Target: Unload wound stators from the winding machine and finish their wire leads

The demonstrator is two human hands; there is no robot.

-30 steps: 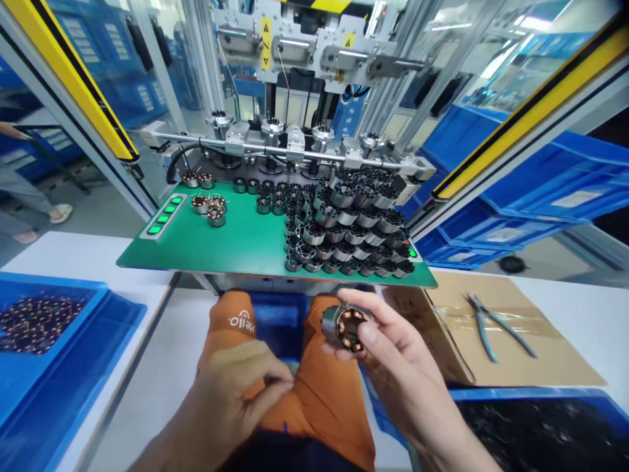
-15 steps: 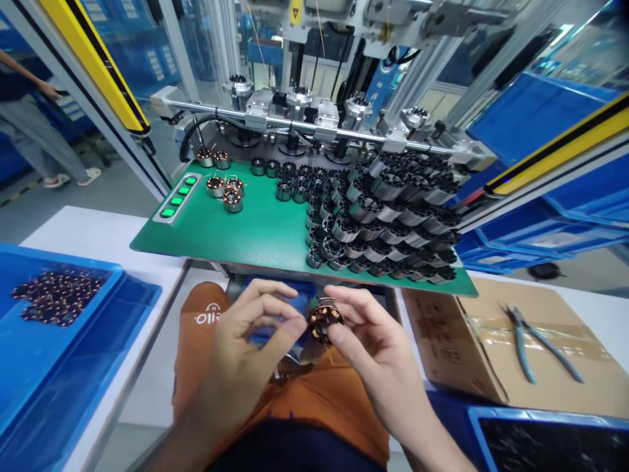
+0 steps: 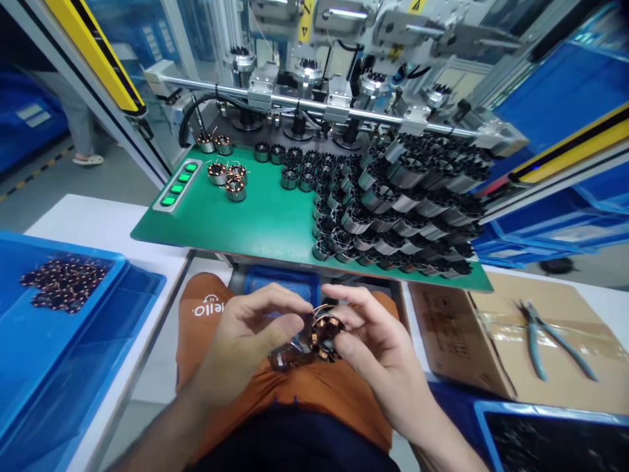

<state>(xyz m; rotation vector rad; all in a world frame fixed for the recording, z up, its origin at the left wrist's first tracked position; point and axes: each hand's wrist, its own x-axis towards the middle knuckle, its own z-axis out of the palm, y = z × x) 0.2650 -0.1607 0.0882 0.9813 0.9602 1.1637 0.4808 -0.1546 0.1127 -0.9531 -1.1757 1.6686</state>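
Above my lap, my right hand (image 3: 376, 344) grips a wound motor stator (image 3: 325, 335) by its right side, thumb in front and fingers behind. Copper coils line the stator's ring, and loose copper wire arcs over its top. My left hand (image 3: 265, 328) is just left of the stator, thumb and index finger apart. The index fingertip lies close to the loose wire; whether it touches is unclear. Several copper-wound stators (image 3: 236, 188) stand on the green work surface (image 3: 255, 229) ahead. To their right, many unwound stator cores (image 3: 358, 219) are stacked in rows.
A winding machine (image 3: 299, 108) with spindles and a rail stands behind the green surface. Left is a panel with green buttons (image 3: 177, 187) and a blue tray (image 3: 111, 262) of wound parts. Pliers (image 3: 538, 341) lie on a cardboard box (image 3: 501, 314) at right. Another person's leg (image 3: 81, 118) shows far left.
The stator has turned slightly in my right hand, its coil face and wire arc showing more. My left fingers have drawn closer together near the wire. The view has shifted slightly.
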